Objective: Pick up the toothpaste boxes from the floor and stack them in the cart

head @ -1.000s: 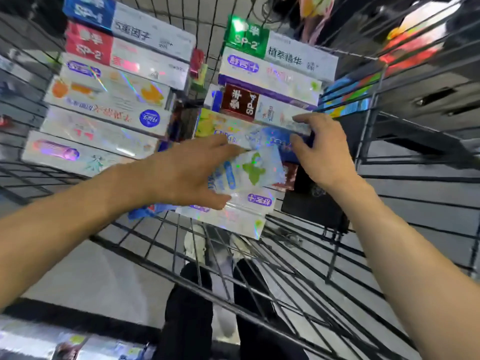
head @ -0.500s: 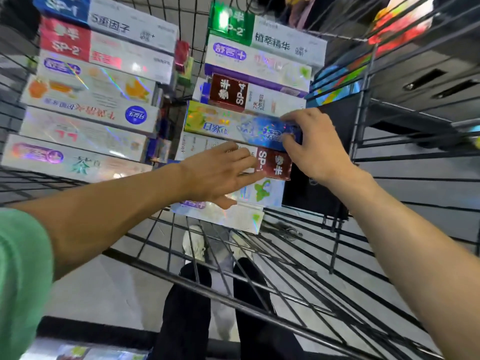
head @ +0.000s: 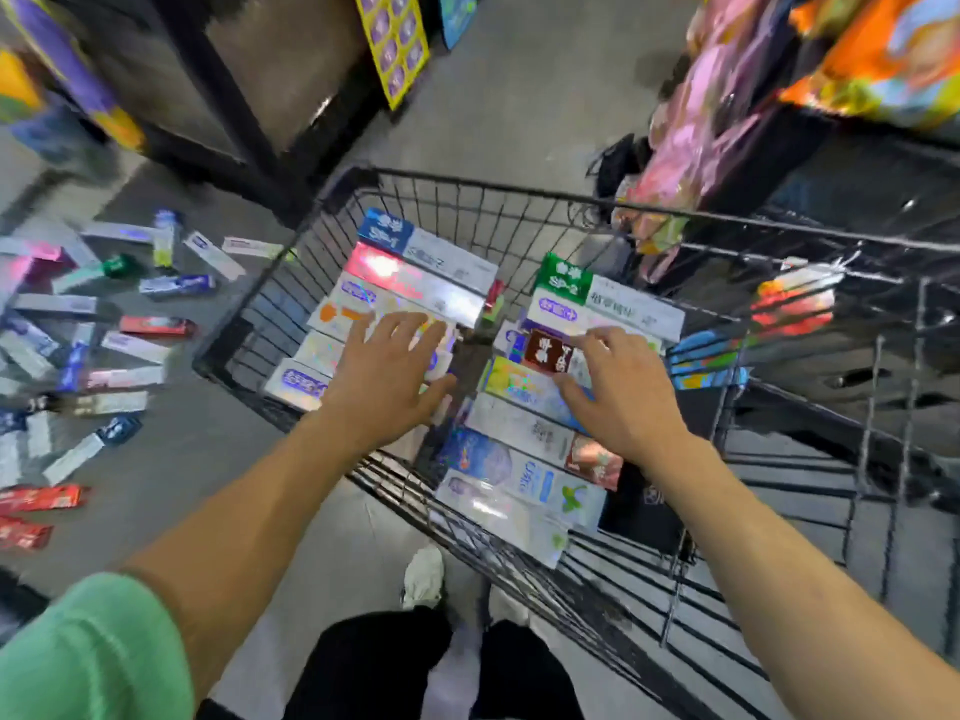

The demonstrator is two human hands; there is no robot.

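Bare fingers spread, the left hand point(head: 387, 374) and right hand point(head: 621, 392) hold nothing above the two rows of toothpaste boxes point(head: 524, 444) in the wire cart point(head: 467, 181). A second ago both were pressing boxes into the right row; that placement looks finished. Many boxes point(head: 78, 356) remain scattered on the floor, left, blurred and cut off.
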